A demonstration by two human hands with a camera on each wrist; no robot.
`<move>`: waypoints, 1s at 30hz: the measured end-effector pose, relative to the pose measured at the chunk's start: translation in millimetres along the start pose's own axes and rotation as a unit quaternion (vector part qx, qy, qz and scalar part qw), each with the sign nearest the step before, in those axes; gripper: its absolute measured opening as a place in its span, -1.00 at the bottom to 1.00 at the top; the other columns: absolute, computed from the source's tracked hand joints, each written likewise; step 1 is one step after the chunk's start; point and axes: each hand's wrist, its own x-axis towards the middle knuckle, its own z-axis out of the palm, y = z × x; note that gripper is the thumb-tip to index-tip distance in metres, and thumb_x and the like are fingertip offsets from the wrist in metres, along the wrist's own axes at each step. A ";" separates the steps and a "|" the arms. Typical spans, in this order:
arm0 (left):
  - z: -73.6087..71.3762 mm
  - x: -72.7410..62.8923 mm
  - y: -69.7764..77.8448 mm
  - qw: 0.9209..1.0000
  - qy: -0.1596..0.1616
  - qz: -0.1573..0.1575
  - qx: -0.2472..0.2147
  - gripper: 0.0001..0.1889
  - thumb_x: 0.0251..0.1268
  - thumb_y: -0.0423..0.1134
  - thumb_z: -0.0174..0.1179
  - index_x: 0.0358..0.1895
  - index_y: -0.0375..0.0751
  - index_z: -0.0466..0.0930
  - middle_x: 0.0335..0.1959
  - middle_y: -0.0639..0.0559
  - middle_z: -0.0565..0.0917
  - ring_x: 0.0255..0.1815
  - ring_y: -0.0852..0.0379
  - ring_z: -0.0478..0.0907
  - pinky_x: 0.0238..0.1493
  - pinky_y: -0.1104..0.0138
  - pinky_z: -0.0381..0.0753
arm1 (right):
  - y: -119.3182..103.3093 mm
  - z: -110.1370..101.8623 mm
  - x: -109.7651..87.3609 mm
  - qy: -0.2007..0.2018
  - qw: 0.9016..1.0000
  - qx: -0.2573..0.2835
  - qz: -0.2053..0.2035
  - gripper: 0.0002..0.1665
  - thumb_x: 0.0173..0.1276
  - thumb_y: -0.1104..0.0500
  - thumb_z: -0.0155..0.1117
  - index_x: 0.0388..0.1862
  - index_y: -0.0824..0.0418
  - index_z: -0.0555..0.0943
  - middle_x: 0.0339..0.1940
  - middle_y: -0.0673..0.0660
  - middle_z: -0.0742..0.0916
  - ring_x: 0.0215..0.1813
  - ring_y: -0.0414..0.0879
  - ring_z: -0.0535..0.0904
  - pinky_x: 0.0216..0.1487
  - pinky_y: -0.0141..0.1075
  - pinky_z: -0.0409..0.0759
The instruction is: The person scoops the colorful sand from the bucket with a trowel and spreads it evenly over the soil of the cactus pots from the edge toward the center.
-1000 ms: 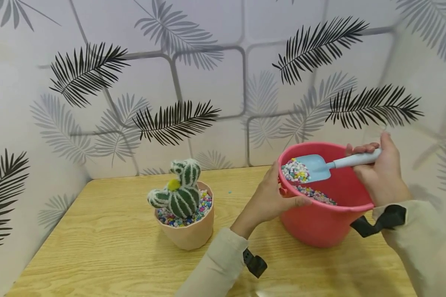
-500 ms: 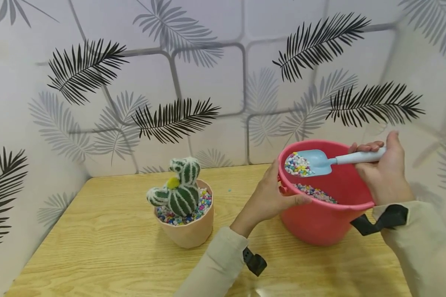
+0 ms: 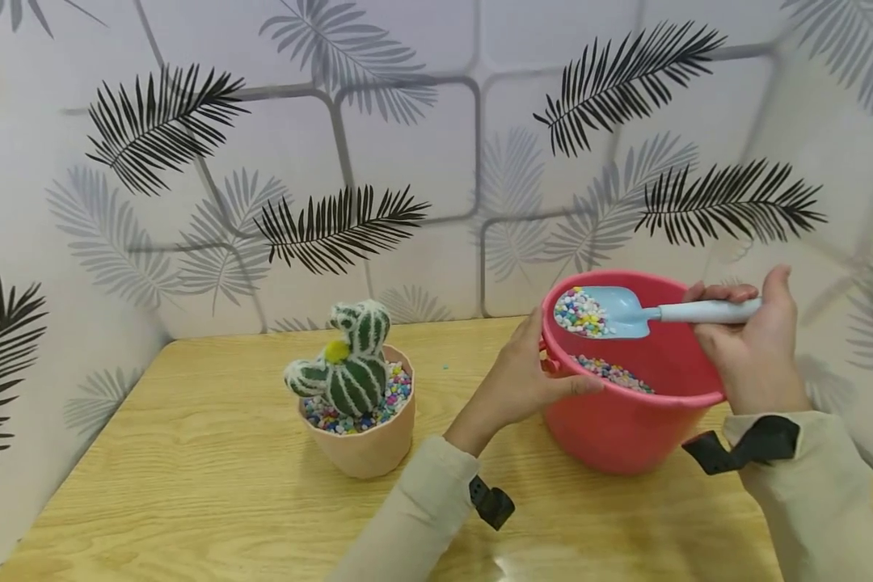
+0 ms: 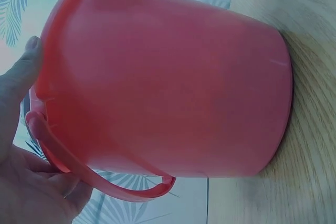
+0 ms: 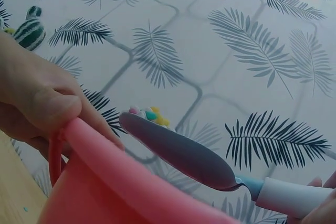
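A pinkish-red bucket (image 3: 611, 440) stands on the table, with a layer of small colored pebbles (image 3: 614, 373) inside. My left hand (image 3: 518, 380) grips its left rim, thumb over the near edge; in the left wrist view the bucket's handle (image 4: 123, 192) hangs beside those fingers. My right hand (image 3: 760, 347) holds a light blue trowel (image 3: 629, 314) by its white grip (image 5: 291, 196). The trowel lies almost level over the bucket's opening, its scoop heaped with white, yellow, pink and teal pebbles (image 3: 584, 313) toward the tip.
Left of the bucket stands a peach flowerpot (image 3: 367, 453) with a knitted cactus (image 3: 356, 384) set in colored pebbles. One stray pebble (image 3: 445, 367) lies on the wooden table (image 3: 189, 469) between pot and bucket. A leaf-patterned wall (image 3: 422, 259) rises behind.
The loaded trowel has risen slightly and moved a little to the right over the bucket, along with my right hand. My left hand has stayed on the rim.
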 end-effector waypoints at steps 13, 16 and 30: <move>-12.2 -9.3 -1.2 0.996 0.022 -0.039 0.080 -0.10 0.07 0.04 0.38 0.46 -0.08 0.13 0.39 -0.01 0.29 0.34 0.00 0.31 0.18 0.16 0.51 | 10.3 -0.2 -6.2 -0.013 1.000 0.011 -0.008 -0.34 0.24 -0.16 0.28 -0.70 0.30 0.27 -0.72 0.18 0.36 -0.55 0.06 0.31 -0.09 -0.19 0.38; -16.8 -13.0 -1.7 0.995 0.028 -0.039 0.090 -0.14 0.10 0.04 0.36 0.45 -0.12 0.15 0.38 -0.03 0.30 0.30 0.00 0.33 0.15 0.15 0.52 | 13.7 0.1 -6.1 -0.007 1.000 -0.001 -0.009 -0.31 0.26 -0.17 0.26 -0.72 0.31 0.25 -0.72 0.19 0.35 -0.52 0.06 0.32 -0.07 -0.20 0.38; -43.5 -40.1 -2.6 0.991 0.059 -0.036 0.111 -0.29 0.22 -0.08 0.29 0.38 -0.22 0.22 0.31 -0.14 0.35 0.27 -0.10 0.37 0.23 0.08 0.45 | 34.0 4.4 -20.7 -0.033 0.999 0.024 0.022 -0.37 0.27 -0.14 0.26 -0.67 0.29 0.26 -0.71 0.21 0.38 -0.56 0.09 0.31 -0.20 -0.18 0.32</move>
